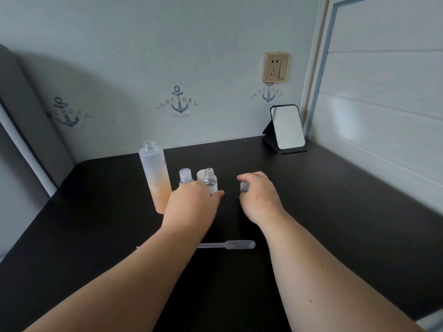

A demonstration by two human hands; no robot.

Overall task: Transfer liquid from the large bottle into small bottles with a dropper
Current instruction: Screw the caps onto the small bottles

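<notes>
On the dark matte table [335, 200], a standing mirror [287, 128] sits far right by the anchor-printed wall. The frosted large bottle [155, 178], uncapped with peach liquid low inside, stands left of two clear small bottles [209, 180]. The left hand [191, 204] curls around the uncapped one, hiding its base. The right hand [259, 197] pinches a small clear cap [244, 187]. The translucent dropper [227, 244] lies near, partly under the left forearm.

Both forearms outstretched, left hand [191, 202] and right hand [260, 195] palm-down with fingers curled.
</notes>
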